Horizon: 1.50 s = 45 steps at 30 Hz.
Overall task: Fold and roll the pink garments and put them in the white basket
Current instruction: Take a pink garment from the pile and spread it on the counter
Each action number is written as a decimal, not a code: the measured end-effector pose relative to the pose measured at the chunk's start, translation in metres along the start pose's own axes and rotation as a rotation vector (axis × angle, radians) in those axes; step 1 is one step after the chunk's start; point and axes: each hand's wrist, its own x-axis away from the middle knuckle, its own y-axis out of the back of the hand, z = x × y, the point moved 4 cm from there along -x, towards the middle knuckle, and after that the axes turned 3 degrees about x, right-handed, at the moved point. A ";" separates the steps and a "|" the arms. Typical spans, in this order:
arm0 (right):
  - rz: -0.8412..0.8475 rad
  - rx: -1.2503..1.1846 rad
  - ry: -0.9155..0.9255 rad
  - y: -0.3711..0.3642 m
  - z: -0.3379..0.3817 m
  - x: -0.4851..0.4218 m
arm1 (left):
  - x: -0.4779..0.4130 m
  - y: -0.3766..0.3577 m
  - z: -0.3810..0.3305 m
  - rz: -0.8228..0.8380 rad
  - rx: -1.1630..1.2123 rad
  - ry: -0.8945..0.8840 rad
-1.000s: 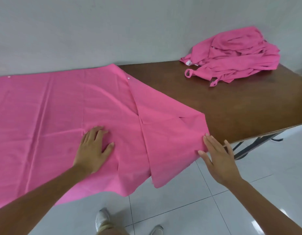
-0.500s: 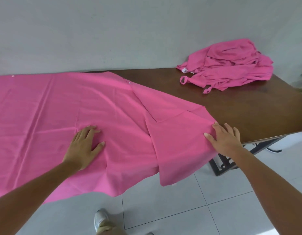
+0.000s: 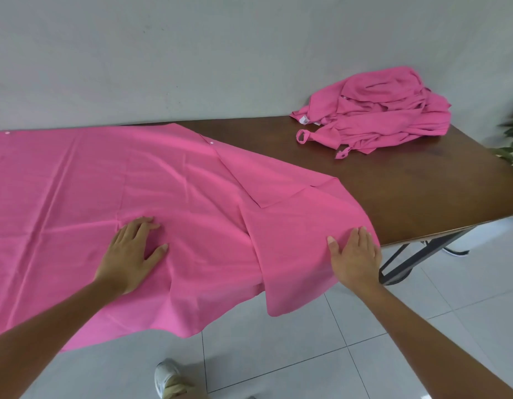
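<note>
Fingers (image 3: 140, 226) of your left hand (image 3: 131, 251) lie straight, slightly fanned, thumb out, pressing flat on the garment (image 3: 91, 174); nothing gripped. Right hand (image 3: 354, 254): fingers together and straight, thumb apart, palm flat on the flap (image 3: 292, 240) at the garment's right end, fingertips near its far edge. No pinch that I can see.

Garment is spread over the left part of the table (image 3: 408, 191), its near edge hanging off toward the floor (image 3: 364, 326). Flap overlaps the main panel and also droops past the table edge. Pile (image 3: 379, 110) of more pink garments sits at the far right corner against the wall (image 3: 220, 53), well apart from both hands. Basket not in view.

Step looks like smoothing and squaring before the first fold. Task is early: nothing rolled here.

To do it well:
- Pin the panel with your left palm so it can't slide on the wood.
- Sweep the right hand outward along the flap to flatten the ridge where it crosses the panel.
- Line the flap's edge up with the panel's edge before folding, else the roll comes out lopsided.
- Pull the hanging part up onto the table first; its weight may drag the cloth off.
- Fabric looks thin and creases easily, so press flat, don't bunch.
- Fold the long edges in, then roll tight from one end.
</note>
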 end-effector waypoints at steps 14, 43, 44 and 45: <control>0.101 0.107 0.184 0.006 -0.035 -0.098 | 0.001 -0.001 0.001 0.049 -0.019 0.002; -0.015 0.110 0.817 0.018 0.143 -0.106 | -0.188 -0.038 -0.081 0.092 0.155 -0.275; -0.030 0.083 0.790 0.024 0.144 -0.111 | -0.194 -0.041 -0.086 0.095 0.168 -0.296; -0.052 0.066 0.775 0.030 0.146 -0.117 | -0.200 -0.044 -0.092 0.103 0.179 -0.315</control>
